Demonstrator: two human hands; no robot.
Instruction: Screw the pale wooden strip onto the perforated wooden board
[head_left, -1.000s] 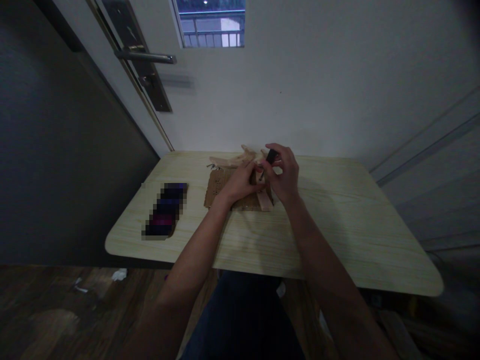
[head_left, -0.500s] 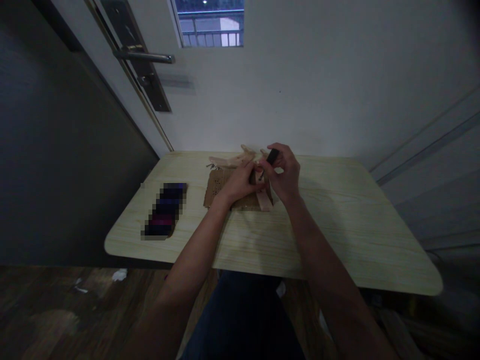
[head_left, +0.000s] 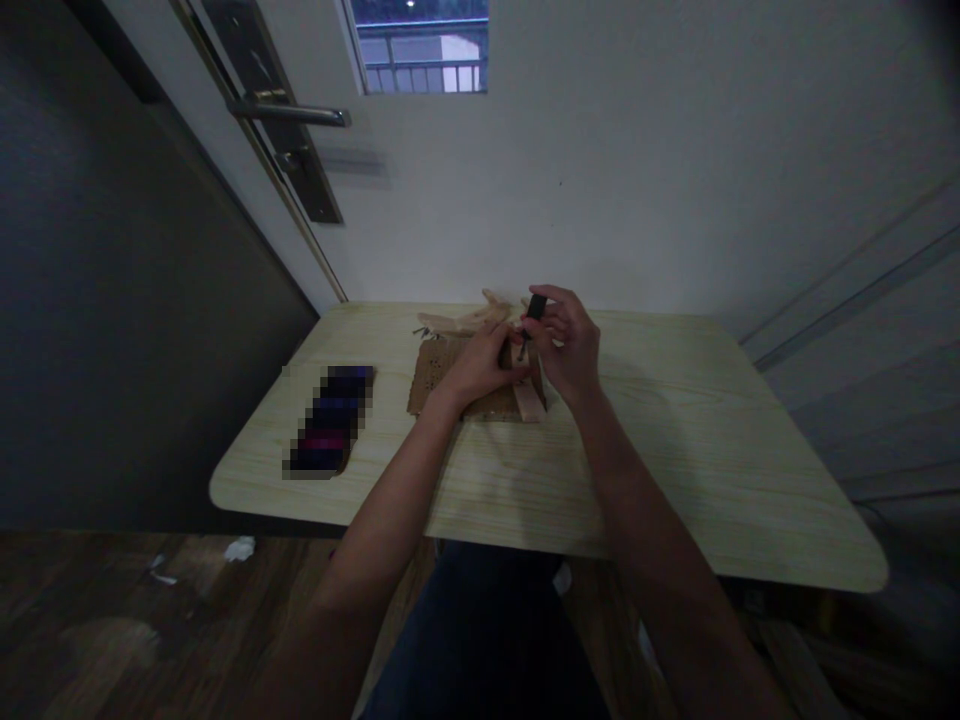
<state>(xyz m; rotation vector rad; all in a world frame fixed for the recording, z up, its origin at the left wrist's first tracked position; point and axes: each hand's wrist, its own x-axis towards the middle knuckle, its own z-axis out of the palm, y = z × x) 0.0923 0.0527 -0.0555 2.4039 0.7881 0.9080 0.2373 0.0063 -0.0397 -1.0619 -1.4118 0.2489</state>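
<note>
My right hand [head_left: 571, 345] pinches the black handle of a screwdriver [head_left: 535, 306], its thin shaft pointing down to a pale wooden strip [head_left: 529, 403]. That strip lies on a piece of brown cardboard [head_left: 427, 385] on the table. My left hand [head_left: 478, 366] lies across the cardboard, thumb and fingers closed around the strip on either side of the screwdriver's tip. Whether a screw sits under the tip is too small to tell. Behind the hands lie more pale wooden pieces [head_left: 459, 322], with small dark bits, perhaps screws, at their left end.
A blurred-out dark phone-like object [head_left: 330, 420] lies on the left of the pale table [head_left: 697, 420]. Beyond the table's back edge stands a white door [head_left: 600, 180] with a metal handle [head_left: 296, 115]. Scraps of white paper [head_left: 240, 548] are on the floor.
The screwdriver's handle has swung a little to the left and stands more upright, the right fingers shifting with it. My left hand and the wooden strip stay in place.
</note>
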